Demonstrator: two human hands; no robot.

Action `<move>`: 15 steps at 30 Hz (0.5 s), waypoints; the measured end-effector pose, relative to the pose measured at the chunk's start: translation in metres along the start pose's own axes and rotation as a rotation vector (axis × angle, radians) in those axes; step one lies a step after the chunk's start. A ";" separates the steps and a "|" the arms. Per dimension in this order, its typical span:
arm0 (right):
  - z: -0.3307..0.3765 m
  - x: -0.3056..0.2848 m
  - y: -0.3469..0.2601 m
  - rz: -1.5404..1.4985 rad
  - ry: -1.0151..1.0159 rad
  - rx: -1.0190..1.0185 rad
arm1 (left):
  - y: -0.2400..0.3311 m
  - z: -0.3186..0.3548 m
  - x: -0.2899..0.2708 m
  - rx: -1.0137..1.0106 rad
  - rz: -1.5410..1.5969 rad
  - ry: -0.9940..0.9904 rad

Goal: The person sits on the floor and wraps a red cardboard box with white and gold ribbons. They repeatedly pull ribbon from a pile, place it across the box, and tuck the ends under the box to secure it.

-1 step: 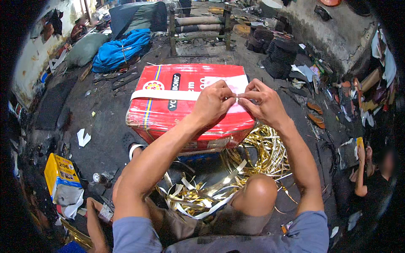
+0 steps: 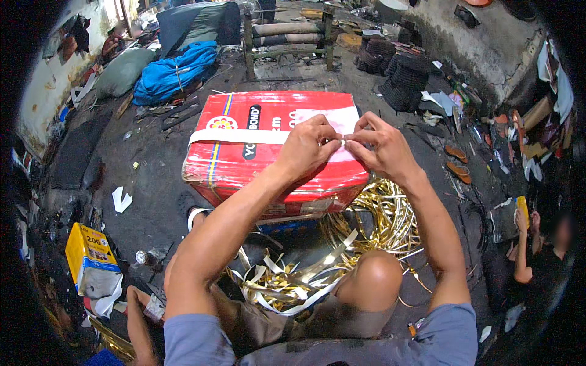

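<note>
A red box (image 2: 268, 174) wrapped in clear film stands in front of me. Across its top lies a white strip (image 2: 238, 137), which hangs over the box's left edge and runs under my left hand (image 2: 310, 146). Thumb and fingers of that hand are pinched together. Right beside it, my right hand (image 2: 379, 145) is pinched too, its fingertips nearly touching the left ones. A small white bit of strip shows between both sets of fingertips. Beneath them is a pale pinkish sheet (image 2: 348, 116) on the box top. The strip's exact end is hidden by the fingers.
Gold and white strips (image 2: 384, 213) lie heaped below the box and by my knee. At left stands a yellow carton (image 2: 91, 247); beyond are a blue bundle (image 2: 174, 73) and a wooden frame (image 2: 287, 39). Another person (image 2: 543, 256) sits at right, holding something yellow.
</note>
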State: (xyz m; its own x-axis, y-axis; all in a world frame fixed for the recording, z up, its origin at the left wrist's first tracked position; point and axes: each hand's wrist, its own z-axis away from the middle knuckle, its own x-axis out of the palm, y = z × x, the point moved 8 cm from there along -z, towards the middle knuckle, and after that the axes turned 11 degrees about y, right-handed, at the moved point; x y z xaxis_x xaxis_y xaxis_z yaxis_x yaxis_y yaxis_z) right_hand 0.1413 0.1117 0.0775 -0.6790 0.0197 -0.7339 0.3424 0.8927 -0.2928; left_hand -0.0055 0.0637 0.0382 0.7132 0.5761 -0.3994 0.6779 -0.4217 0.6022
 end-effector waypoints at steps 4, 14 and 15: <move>-0.015 -0.002 0.014 -0.047 -0.085 0.087 | -0.006 -0.015 -0.003 -0.146 0.116 -0.058; 0.008 0.022 0.055 -0.371 0.114 0.577 | -0.016 -0.019 0.003 -0.359 0.165 -0.073; 0.014 0.030 0.065 -0.461 0.120 0.672 | -0.016 -0.018 0.006 -0.397 0.158 -0.091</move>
State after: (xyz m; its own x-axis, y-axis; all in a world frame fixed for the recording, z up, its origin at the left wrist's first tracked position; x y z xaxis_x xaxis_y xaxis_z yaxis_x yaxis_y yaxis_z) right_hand 0.1524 0.1641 0.0281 -0.8985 -0.2009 -0.3904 0.3017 0.3635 -0.8814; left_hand -0.0152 0.0869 0.0389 0.8274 0.4545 -0.3300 0.4511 -0.1877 0.8725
